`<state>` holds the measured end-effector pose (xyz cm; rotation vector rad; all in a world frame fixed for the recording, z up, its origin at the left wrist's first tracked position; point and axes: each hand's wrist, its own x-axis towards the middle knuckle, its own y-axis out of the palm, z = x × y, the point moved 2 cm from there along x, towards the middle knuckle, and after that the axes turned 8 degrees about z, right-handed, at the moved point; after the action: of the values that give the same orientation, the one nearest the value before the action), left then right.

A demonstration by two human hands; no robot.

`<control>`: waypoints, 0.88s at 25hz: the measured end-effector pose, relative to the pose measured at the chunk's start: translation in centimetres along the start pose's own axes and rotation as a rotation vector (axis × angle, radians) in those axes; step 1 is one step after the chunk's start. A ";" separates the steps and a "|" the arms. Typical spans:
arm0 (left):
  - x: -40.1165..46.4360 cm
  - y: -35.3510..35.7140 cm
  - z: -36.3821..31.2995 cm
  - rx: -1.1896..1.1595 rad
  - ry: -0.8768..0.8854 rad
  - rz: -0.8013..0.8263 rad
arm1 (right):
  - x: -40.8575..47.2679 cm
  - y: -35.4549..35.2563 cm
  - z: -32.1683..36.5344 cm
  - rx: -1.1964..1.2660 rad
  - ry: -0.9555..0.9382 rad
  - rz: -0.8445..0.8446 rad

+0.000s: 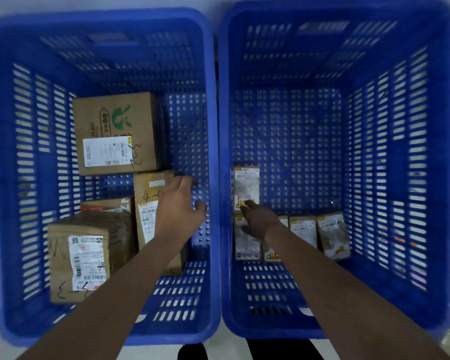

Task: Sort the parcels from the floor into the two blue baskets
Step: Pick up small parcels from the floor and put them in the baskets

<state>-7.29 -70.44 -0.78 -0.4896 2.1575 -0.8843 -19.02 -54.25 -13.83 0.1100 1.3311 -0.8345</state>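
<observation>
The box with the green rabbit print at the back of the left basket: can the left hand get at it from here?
Probably yes. The left hand is open inside the left basket, over the tall box just in front of the rabbit-print box, whose top is uncovered.

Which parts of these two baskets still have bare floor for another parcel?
The right basket is bare across its far half, beyond the small packets lined along its near side. In the left basket, a strip along the right wall, under the left hand, is free; its left and middle are crowded with cardboard boxes.
</observation>
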 end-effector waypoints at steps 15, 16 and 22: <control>-8.2 -25.5 -22.2 0.358 0.213 0.105 | -43.9 -15.5 -2.2 0.410 0.411 -0.516; -9.9 -26.6 -24.3 0.374 0.255 0.122 | -47.3 -15.0 -1.7 0.447 0.438 -0.565; -20.1 -27.7 -35.1 0.489 0.488 0.254 | -65.2 -7.7 0.3 0.611 0.665 -0.708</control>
<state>-18.84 -62.55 46.20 0.2665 2.2368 -1.4335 -23.34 -29.22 46.68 0.4410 1.7109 -1.9164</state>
